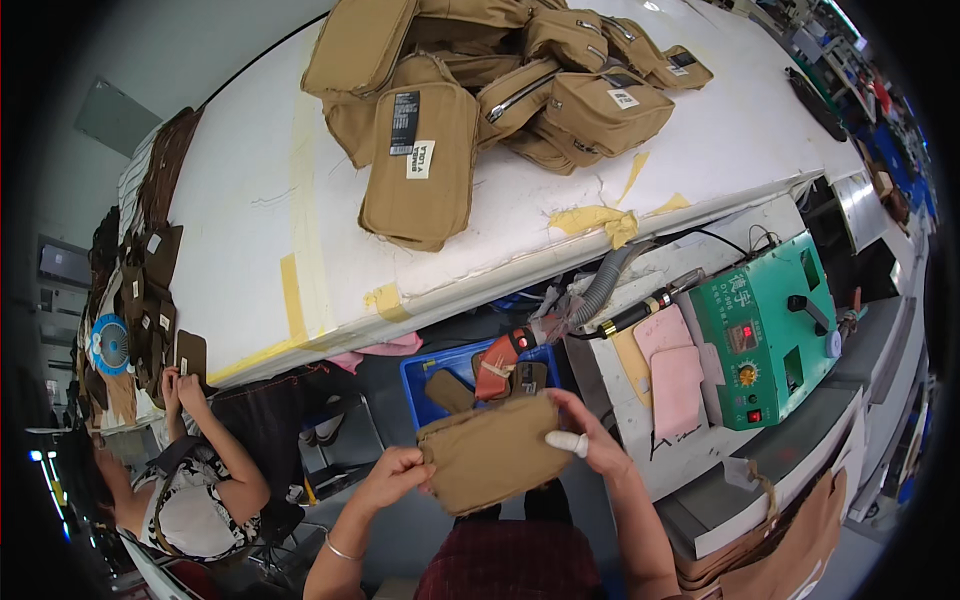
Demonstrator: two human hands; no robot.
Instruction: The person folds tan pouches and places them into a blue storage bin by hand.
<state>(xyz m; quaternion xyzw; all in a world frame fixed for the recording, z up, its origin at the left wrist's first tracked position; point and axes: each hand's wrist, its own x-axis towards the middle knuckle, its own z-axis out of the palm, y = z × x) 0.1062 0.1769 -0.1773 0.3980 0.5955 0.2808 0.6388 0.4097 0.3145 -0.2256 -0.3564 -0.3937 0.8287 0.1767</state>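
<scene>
A tan fabric pouch with frayed seam edges is held between my two hands, above my lap. My left hand pinches its left edge. At its upper right corner, my right hand grips it, a white cover on the thumb. Just beyond the pouch, an orange nozzle on a grey flexible hose hangs over a blue plastic crate that holds several brown pieces. On the white table lies a heap of similar tan pouches, some with metal zippers and labels.
To the right, a green control box with a knob stands beside pink pieces and a black-handled tool. A co-worker sits at the left, handling a brown piece near a blue fan. Brown sheets lie at lower right.
</scene>
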